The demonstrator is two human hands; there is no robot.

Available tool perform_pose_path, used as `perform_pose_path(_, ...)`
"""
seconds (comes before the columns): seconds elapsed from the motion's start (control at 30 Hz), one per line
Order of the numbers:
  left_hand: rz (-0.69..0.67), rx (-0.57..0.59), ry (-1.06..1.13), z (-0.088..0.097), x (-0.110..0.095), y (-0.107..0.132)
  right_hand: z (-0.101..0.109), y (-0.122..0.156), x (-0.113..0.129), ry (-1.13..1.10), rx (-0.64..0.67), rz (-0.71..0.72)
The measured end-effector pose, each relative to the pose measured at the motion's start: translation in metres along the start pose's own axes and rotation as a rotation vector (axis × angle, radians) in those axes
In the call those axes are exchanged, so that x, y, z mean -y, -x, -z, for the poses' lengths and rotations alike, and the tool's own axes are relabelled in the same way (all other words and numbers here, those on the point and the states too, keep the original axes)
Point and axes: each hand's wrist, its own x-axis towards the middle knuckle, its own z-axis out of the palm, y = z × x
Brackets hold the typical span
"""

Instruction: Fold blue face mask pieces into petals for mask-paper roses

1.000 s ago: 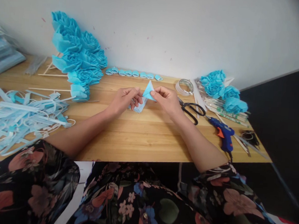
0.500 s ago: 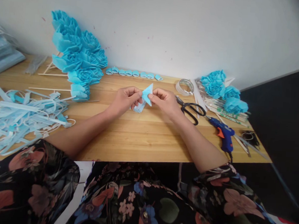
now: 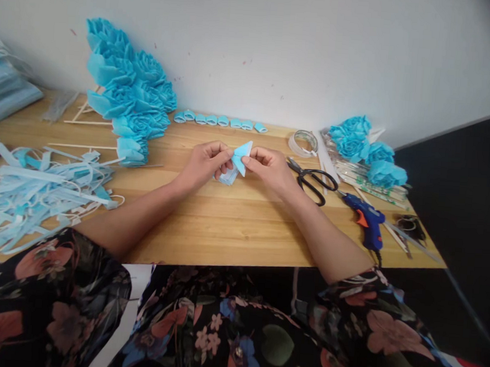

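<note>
Between my two hands is a small folded piece of light blue mask fabric (image 3: 242, 152), its edges spread into a fan shape. My left hand (image 3: 211, 160) pinches its left corner between thumb and fingers. On the other side, my right hand (image 3: 266, 165) grips it near the right edge. Beneath them a pale blue stack of mask pieces (image 3: 228, 176) lies on the wooden table (image 3: 217, 226), partly hidden by my left fingers. Black-handled scissors (image 3: 312, 181) rest just right of my right hand.
Blue fabric flowers (image 3: 130, 86) stand at the left, above a heap of cut mask strips (image 3: 51, 192). Several rolled blue pieces (image 3: 211, 119) line the wall. Rightward are a tape roll (image 3: 303, 143), a blue glue gun (image 3: 364, 217) and more blue flowers (image 3: 351, 138).
The folded piece in my fingers has tilted and dipped slightly, and its right edge now shows a notch. Both hands stay in nearly the same place.
</note>
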Motion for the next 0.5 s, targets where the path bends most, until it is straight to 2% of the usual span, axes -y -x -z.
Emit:
perform_pose_path(0.27, -0.012, 0.012, -0.016, 0.0009, 0.0036, 0.0004, -0.0008, 0.0, 0.0005, -0.006, 0.005, 0.013)
perform_pose_path(0.5, -0.041, 0.023, 0.016, -0.0002, 0.0054, 0.0009, -0.0007, -0.0003, 0.0003, 0.073, 0.003, 0.015)
